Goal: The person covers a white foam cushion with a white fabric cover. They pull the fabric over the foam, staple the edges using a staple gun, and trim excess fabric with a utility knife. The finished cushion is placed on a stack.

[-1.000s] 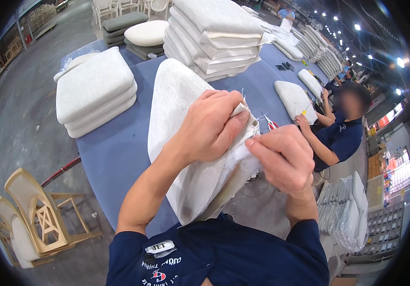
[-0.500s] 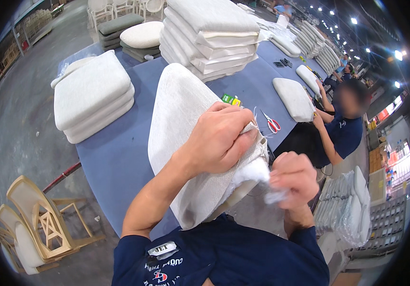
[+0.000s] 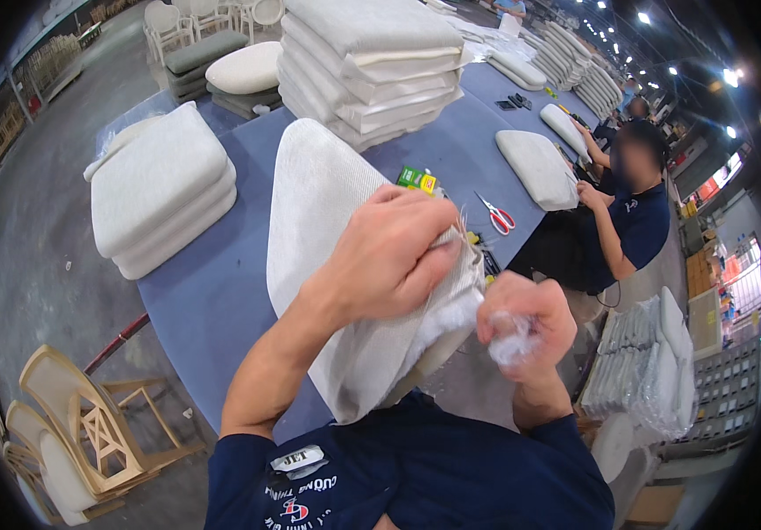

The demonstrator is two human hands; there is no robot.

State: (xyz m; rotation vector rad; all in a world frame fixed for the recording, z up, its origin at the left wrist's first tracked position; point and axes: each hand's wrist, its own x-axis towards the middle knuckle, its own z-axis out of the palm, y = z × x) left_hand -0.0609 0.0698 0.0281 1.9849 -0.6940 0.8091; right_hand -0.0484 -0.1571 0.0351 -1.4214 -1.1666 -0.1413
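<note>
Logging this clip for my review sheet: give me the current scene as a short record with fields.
Left hand: gripping the fabric edge of a pale cushion
Right hand: holding a tuft of white stuffing
Cushion opening: white padding showing
Table: blue; red-handled scissors, green-and-yellow box, tall cushion stack
Co-worker: at right, hands at another cushion
</note>
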